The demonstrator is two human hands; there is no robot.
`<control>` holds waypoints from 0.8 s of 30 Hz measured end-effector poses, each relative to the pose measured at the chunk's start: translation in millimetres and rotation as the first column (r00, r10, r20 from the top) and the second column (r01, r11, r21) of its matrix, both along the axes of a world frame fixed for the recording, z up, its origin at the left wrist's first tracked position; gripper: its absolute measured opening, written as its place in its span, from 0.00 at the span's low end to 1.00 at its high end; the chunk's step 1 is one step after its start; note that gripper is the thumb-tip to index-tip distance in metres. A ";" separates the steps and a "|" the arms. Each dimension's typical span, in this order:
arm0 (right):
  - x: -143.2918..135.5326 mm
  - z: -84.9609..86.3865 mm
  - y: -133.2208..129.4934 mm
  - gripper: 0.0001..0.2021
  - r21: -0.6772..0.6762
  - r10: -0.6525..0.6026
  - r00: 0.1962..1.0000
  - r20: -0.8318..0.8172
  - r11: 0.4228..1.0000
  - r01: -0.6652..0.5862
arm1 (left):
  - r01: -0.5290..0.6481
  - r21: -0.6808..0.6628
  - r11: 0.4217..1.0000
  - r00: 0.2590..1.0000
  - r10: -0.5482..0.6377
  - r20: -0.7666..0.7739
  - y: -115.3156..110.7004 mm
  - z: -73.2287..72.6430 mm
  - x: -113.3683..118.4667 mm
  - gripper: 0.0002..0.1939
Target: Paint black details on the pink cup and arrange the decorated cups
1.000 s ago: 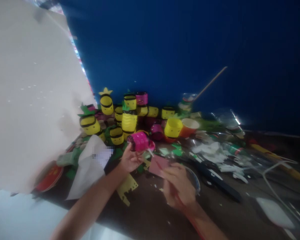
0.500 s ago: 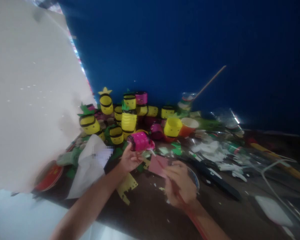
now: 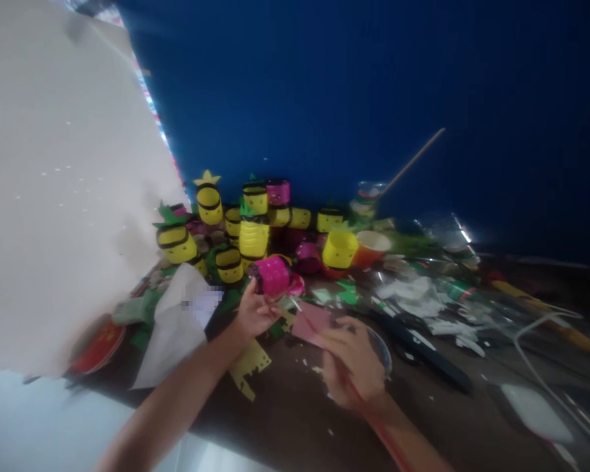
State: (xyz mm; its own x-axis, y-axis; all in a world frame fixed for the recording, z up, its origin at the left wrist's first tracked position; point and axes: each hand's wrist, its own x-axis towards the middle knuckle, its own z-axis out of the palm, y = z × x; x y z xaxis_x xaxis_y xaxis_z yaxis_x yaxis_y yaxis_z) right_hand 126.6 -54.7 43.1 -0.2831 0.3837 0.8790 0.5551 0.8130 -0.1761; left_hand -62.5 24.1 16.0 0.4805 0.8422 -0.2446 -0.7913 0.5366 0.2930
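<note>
My left hand [image 3: 258,314] grips a magenta cup-like piece [image 3: 271,275], tilted sideways, with dark trim at its end and small dots on its side. My right hand [image 3: 354,364] is closed around a slim red-handled paintbrush [image 3: 309,319]. The brush's pale tip points up and left, just below the magenta piece; whether they touch I cannot tell. Under the brush, beside my right fingers, is a pink square [image 3: 302,328]. Part of a round dish rim [image 3: 383,351] shows behind my right hand. A cut yellow sheet [image 3: 250,368] lies near my left wrist.
Several yellow pineapple-shaped cups [image 3: 176,244] stand at the back, with magenta ones [image 3: 308,257] among them. To the right lie white scraps [image 3: 417,295], a long black object [image 3: 432,357] and a white cable [image 3: 521,337]. A red bowl [image 3: 98,347] and white paper [image 3: 170,334] are at left.
The magenta piece has shifted slightly left and turned a little in my left hand. The brush tip has moved slightly left, with my right hand still around the handle.
</note>
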 end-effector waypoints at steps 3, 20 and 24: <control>-2.5 0.3 -0.3 0.16 0.042 -0.045 0.999 -0.030 0.998 0.046 | 0.018 0.043 0.999 1.000 -0.019 0.019 0.0 -2.4 -0.8 0.31; -4.3 -5.9 -0.3 0.18 -0.035 0.054 0.998 -0.031 0.998 -0.056 | 0.000 0.025 1.000 1.000 0.000 0.001 0.9 -5.5 -0.6 0.30; -5.3 -10.7 1.9 0.19 -0.015 0.021 1.000 -0.010 1.000 -0.021 | 0.017 0.024 1.000 1.000 -0.017 -0.001 -1.7 -6.2 0.3 0.27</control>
State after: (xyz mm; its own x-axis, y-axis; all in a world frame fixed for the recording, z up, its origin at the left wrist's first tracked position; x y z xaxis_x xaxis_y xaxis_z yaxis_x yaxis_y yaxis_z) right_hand 121.3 -52.8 32.5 -0.2826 0.3908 0.8760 0.5360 0.8217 -0.1937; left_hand -62.3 22.5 9.8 0.4949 0.8393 -0.2249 -0.7816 0.5431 0.3068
